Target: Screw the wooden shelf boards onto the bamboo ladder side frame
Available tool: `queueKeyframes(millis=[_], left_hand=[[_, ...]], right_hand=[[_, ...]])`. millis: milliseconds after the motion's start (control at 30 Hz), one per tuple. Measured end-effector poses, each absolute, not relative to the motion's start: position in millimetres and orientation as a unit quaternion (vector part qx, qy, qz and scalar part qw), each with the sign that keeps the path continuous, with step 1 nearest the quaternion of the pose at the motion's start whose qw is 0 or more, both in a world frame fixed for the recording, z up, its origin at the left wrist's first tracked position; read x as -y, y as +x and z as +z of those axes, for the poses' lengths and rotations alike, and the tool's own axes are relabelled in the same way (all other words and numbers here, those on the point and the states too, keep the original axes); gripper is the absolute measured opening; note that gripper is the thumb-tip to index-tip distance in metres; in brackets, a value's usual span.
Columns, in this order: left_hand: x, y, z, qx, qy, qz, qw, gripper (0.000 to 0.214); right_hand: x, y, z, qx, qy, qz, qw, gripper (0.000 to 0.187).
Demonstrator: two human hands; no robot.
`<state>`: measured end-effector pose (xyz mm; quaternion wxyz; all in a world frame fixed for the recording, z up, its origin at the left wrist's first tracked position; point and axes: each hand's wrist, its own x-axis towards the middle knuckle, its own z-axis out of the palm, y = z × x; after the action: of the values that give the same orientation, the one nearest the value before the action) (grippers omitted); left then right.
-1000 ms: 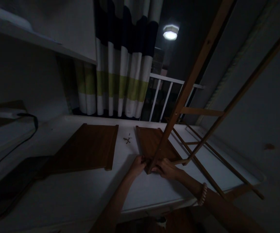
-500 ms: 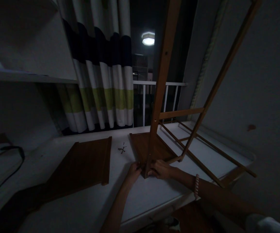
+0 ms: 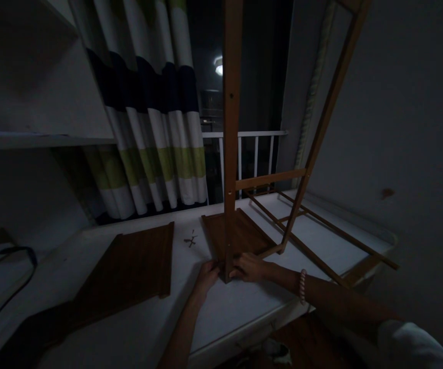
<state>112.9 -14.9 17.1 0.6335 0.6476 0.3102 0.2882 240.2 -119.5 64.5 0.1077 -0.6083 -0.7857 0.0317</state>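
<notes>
An upright wooden frame [image 3: 232, 154] stands on the white desktop, its near post coming down between my two hands. My right hand [image 3: 249, 267], with a beaded bracelet at the wrist, closes around the frame's bottom corner from the right. On the left side of the post's foot, my left hand [image 3: 207, 275] has its fingers pinched together; whatever they hold is too dark and small to make out. Behind the post lies a wooden panel [image 3: 244, 233], and a second, larger wooden panel [image 3: 136, 266] lies to the left. Between the panels is a small group of screw-like pieces [image 3: 190, 241].
Another wooden frame [image 3: 321, 261] lies flat on the desktop at right. A striped curtain [image 3: 160, 128] and a white railing [image 3: 257, 134] stand behind. A shelf [image 3: 44, 141] juts out at upper left, with a black cable [image 3: 33, 256] below it.
My view has turned slightly, and the frame now appears more upright and further left in it. Both hands stay at the foot of the near post.
</notes>
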Motion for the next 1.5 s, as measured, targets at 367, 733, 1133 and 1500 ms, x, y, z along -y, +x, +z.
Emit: queueKeyframes(millis=[367,733,1133,1500], left_hand=[[51.6,77.1,20.5,-0.33,0.608,0.327,0.644,0.025],[132.1,95.1,12.5,-0.316,0.418,0.397,0.754,0.029],[126.5,112.3,14.2,-0.388,0.441,0.409,0.699,0.029],[123.9,117.1,16.8,-0.386,0.427,0.436,0.692,0.019]], right_hand=[[120.5,241.1,61.2,0.775,-0.626,0.009,0.085,0.036],[119.7,241.7,66.0,0.767,-0.639,0.042,0.052,0.034],[120.2,243.4,61.7,0.771,-0.636,-0.018,0.037,0.033],[120.2,242.5,63.0,0.764,-0.645,-0.006,0.036,0.032]])
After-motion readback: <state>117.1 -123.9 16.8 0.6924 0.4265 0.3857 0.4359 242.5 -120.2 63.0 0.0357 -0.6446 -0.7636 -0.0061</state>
